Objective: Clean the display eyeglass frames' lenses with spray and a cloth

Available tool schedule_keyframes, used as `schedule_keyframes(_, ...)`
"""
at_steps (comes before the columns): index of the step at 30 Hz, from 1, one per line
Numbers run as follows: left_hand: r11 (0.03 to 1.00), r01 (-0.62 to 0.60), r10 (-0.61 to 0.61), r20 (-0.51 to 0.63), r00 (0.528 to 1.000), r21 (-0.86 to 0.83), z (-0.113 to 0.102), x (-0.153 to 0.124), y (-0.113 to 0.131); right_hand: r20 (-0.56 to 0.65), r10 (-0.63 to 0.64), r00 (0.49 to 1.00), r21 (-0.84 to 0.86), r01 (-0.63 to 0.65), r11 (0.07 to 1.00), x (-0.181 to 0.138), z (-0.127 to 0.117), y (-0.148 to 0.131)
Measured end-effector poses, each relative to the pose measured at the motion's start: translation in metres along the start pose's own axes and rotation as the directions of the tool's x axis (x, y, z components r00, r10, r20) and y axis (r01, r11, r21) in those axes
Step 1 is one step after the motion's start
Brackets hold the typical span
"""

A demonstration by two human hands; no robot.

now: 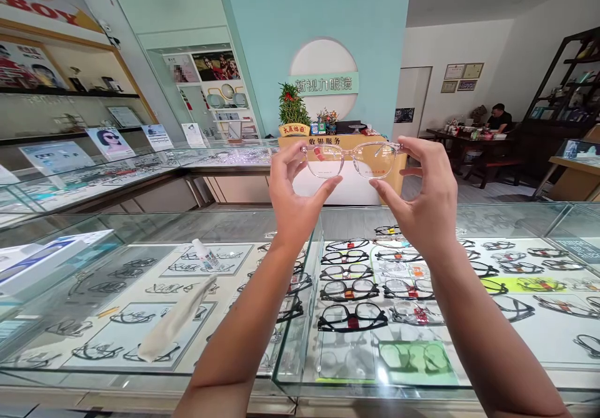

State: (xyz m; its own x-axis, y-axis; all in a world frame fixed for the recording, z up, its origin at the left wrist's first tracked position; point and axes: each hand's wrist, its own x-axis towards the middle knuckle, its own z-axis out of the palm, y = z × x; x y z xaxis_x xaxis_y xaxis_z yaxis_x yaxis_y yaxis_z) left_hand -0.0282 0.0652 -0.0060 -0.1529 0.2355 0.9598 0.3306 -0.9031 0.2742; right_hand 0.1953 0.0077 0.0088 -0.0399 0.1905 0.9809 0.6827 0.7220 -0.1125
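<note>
I hold a pair of clear-framed glasses (350, 159) up at chest height with both hands. My left hand (293, 199) pinches the left end of the frame between thumb and fingers. My right hand (424, 199) grips the right end the same way. The lenses face me and carry small red tags. Below my arms lies a glass display counter (300, 368) with rows of dark and coloured frames inside.
On the counter glass at the left lie a small white spray bottle (205, 254) and a pale folded cloth (175, 318). A cashier desk (344, 184) with a plant stands behind. A person (499, 118) sits at a table at the far right.
</note>
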Motion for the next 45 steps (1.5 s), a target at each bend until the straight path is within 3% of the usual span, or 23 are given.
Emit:
schedule_keyframes(12, 0.965, 0.126, -0.095, 0.143, 0.985, -0.230, 0.004, 0.002, -0.029, -0.001, 0.014, 1.000, 0.069, -0.014, 0.998, 0.000, -0.002, -0.010)
schedule_keyframes(17, 0.967, 0.141, -0.105, 0.171, 0.980, -0.214, 0.002, 0.003, -0.032, 0.010, 0.055, 0.998, 0.087, -0.056, 0.995, 0.001, -0.004, -0.014)
schedule_keyframes(21, 0.992, 0.063, -0.055, 0.069, 0.996, -0.113, 0.001, 0.001, -0.013, 0.037, 0.111, 0.993, 0.131, -0.115, 0.985, 0.002, -0.004, -0.010)
schedule_keyframes(26, 0.988, -0.129, 0.137, -0.084, 0.987, 0.090, -0.001, -0.001, 0.015, 0.104, 0.167, 0.981, 0.210, -0.185, 0.960, 0.002, -0.001, -0.005)
schedule_keyframes(30, 0.971, -0.191, 0.203, -0.080, 0.976, 0.141, -0.004, -0.004, 0.021, 0.132, 0.191, 0.973, 0.240, -0.219, 0.946, 0.000, 0.000, -0.004)
schedule_keyframes(37, 0.978, -0.158, 0.168, -0.072, 0.983, 0.135, -0.004, -0.006, 0.018, 0.160, 0.222, 0.962, 0.286, -0.260, 0.922, -0.003, 0.001, 0.002)
schedule_keyframes(42, 0.907, -0.363, 0.388, -0.088, 0.917, 0.214, 0.000, -0.002, 0.022, 0.194, 0.245, 0.950, 0.330, -0.299, 0.896, -0.004, 0.003, 0.005)
schedule_keyframes(45, 0.890, -0.401, 0.428, -0.092, 0.899, 0.219, 0.002, -0.002, 0.022, 0.194, 0.270, 0.943, 0.352, -0.324, 0.878, -0.003, 0.003, 0.004)
